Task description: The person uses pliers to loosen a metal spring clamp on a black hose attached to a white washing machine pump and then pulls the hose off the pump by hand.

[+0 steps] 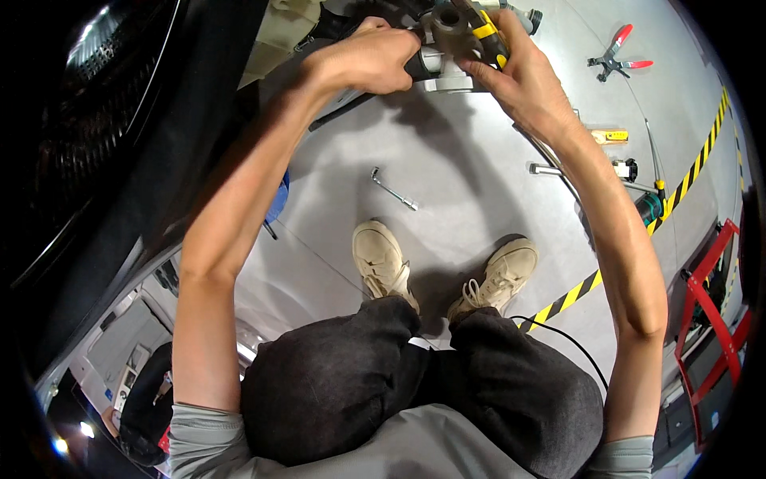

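At the top of the head view, my left hand [371, 57] is closed around a black, hose-like piece [414, 65] that meets a silvery metal stub [432, 59]. The stub belongs to a grey metal part with a round dark opening [449, 19]. On the other side of this part, my right hand [523, 76] grips a black-and-yellow tool handle [488, 40], its thumb along the lower end. The tool's working end is cut off by the upper edge. Under the stub shows a pale round flange [451, 83].
A socket wrench [395, 190] lies on the grey floor before my shoes. Red-handled pliers [618, 57], a yellow item [610, 136] and a green-black power tool [649, 207] lie at right, near striped tape [692, 180]. A dark vehicle body [120, 184] fills the left; a red frame [706, 311] stands right.
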The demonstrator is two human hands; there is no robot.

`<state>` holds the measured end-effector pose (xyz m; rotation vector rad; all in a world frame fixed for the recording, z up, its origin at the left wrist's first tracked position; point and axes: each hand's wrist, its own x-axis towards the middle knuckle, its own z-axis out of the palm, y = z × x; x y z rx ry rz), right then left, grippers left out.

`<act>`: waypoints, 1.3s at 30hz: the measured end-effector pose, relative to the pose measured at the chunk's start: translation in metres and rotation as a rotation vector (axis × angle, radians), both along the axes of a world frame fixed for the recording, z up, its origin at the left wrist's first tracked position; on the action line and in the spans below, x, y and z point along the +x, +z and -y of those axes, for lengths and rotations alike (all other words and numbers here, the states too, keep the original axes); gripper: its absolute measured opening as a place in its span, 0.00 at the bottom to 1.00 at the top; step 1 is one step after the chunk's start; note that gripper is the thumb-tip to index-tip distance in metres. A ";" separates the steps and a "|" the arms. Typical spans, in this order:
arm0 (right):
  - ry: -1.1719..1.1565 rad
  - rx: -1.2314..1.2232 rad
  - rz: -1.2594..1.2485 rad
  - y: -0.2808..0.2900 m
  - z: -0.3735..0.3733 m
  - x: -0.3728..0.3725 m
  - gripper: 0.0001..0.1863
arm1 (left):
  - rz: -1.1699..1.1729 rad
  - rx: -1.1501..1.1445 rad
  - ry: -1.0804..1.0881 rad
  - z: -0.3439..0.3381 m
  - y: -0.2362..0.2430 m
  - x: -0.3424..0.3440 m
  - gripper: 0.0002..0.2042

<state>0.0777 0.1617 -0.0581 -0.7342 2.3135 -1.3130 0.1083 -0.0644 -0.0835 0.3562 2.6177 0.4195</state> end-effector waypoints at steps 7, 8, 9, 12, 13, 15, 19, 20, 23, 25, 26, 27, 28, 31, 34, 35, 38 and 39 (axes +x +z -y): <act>0.032 -0.048 0.118 0.017 0.000 -0.011 0.22 | 0.121 -0.016 0.050 -0.008 0.009 -0.006 0.14; 0.040 -0.028 0.147 0.020 -0.001 -0.015 0.22 | -0.049 -0.024 0.047 -0.012 0.010 0.003 0.13; 0.031 0.000 0.151 0.020 -0.003 -0.017 0.22 | -0.051 -0.054 0.017 -0.012 0.011 0.004 0.14; 0.001 0.027 0.190 0.015 -0.003 -0.013 0.19 | -0.257 -0.012 0.030 -0.009 0.014 0.014 0.19; -0.025 -0.014 0.215 0.006 -0.004 -0.013 0.21 | -0.358 0.025 0.053 -0.007 0.014 0.017 0.21; -0.076 -0.094 0.267 -0.020 -0.012 -0.013 0.25 | -0.270 -0.055 0.034 -0.009 0.020 0.017 0.29; -0.101 -0.152 0.300 -0.044 -0.025 -0.009 0.28 | -0.462 0.139 0.024 0.005 0.017 0.024 0.33; -0.106 -0.158 0.300 -0.049 -0.027 -0.007 0.27 | -0.535 0.166 0.070 0.003 0.016 0.029 0.31; -0.144 -0.176 0.315 -0.057 -0.027 0.004 0.25 | -0.686 0.207 0.187 -0.003 0.015 0.051 0.26; -0.150 -0.141 0.367 -0.046 -0.025 0.006 0.22 | -0.693 0.176 0.236 -0.003 0.005 0.065 0.27; -0.150 -0.118 0.395 -0.041 -0.025 0.007 0.20 | -0.693 0.163 0.265 -0.005 0.003 0.075 0.28; -0.160 -0.093 0.424 -0.044 -0.027 0.006 0.20 | -0.773 0.082 0.334 -0.013 0.004 0.084 0.21; -0.170 -0.067 0.452 -0.050 -0.030 0.005 0.19 | -0.565 0.198 0.514 -0.022 0.007 0.091 0.20; -0.208 -0.097 0.515 -0.050 -0.032 0.011 0.19 | -0.067 0.697 0.979 -0.046 -0.002 0.107 0.17; -0.254 -0.195 0.539 -0.047 -0.025 0.022 0.19 | 0.055 1.324 1.218 -0.056 -0.037 0.109 0.17; -0.271 -0.204 0.547 -0.042 -0.024 0.028 0.19 | 0.069 1.377 1.236 -0.057 -0.039 0.105 0.17; -0.277 -0.110 0.546 -0.033 -0.027 0.037 0.21 | 0.194 1.674 1.258 -0.076 -0.043 0.096 0.17; -0.275 -0.083 0.543 -0.032 -0.029 0.040 0.21 | 0.250 1.796 1.248 -0.083 -0.042 0.092 0.17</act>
